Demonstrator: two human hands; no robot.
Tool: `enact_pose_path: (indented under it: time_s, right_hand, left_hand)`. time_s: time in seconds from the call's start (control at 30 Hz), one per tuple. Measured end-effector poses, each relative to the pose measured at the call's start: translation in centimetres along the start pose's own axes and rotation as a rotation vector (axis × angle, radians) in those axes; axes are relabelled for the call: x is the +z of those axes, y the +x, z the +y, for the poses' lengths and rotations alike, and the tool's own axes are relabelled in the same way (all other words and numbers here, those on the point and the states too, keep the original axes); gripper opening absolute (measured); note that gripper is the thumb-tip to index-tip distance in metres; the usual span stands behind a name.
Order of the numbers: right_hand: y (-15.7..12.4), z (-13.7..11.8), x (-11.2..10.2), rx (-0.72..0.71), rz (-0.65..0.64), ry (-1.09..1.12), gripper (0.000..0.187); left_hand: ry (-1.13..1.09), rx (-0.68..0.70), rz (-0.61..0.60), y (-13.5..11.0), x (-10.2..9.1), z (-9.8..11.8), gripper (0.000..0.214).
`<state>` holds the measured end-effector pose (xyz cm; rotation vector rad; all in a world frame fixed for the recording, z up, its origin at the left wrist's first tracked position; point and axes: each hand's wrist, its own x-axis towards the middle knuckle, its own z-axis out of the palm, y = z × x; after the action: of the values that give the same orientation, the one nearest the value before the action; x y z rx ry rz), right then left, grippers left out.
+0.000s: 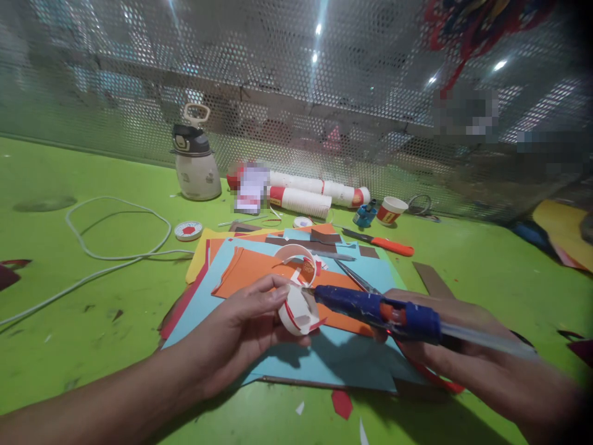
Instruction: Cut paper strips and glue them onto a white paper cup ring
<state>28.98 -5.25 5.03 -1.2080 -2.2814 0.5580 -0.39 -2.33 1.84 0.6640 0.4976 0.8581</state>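
Between the fingers and thumb of my left hand (252, 327) is a cut piece of white paper cup (296, 318) with red edging. My right hand (458, 346) is wrapped round a blue glue gun (356, 306), and a clear glue stick (482, 343) sticks out of its back end. The gun's nozzle points left, at the upper edge of the cup piece; whether it touches cannot be made out. Just behind lies a curled strip cut from a cup (303, 262), on orange paper (245, 272) over light blue sheets (208, 315).
Scissors (354, 275) lie partly under the glue gun. Behind the paper are an orange-handled cutter (384, 242), a blue bottle (364, 215), a paper cup (391, 211), stacked cups (301, 201) and a phone (251, 188). A flask (197, 167) and a pale cable (125, 259) are left.
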Motion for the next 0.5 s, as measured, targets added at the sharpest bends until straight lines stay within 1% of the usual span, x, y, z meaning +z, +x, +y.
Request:
enact_pose_path:
  time_s: [0.03, 0.1, 0.2, 0.33, 0.43, 0.5]
  right_hand:
    - [0.0, -0.1, 0.0, 0.003, -0.02, -0.038, 0.043]
    - [-0.1, 0.0, 0.1, 0.044, -0.016, -0.063, 0.042]
    - [-0.5, 0.4, 0.1, 0.082, -0.05, -0.056, 0.043]
    - [-0.6, 0.4, 0.3, 0.069, -0.038, -0.066, 0.044]
    - [0.0, -0.4, 0.1, 0.044, -0.052, -0.02, 0.041]
    - [0.7, -1.2, 0.0, 0.02, 0.003, 0.057, 0.036]
  left_hand:
    - [0.001, 0.001, -0.002, 0.0, 0.0, 0.0, 0.016]
    - [0.002, 0.0, 0.0, -0.1, 0.0, 0.0, 0.016]
    - [0.007, -0.002, 0.007, -0.1, 0.0, 0.0, 0.016]
    - [0.017, -0.006, 0.003, -0.1, -0.1, 0.0, 0.016]
    - [0.005, 0.0, -0.006, 0.0, -0.1, 0.0, 0.016]
    - [0.003, 0.0, -0.011, 0.0, 0.0, 0.0, 0.017]
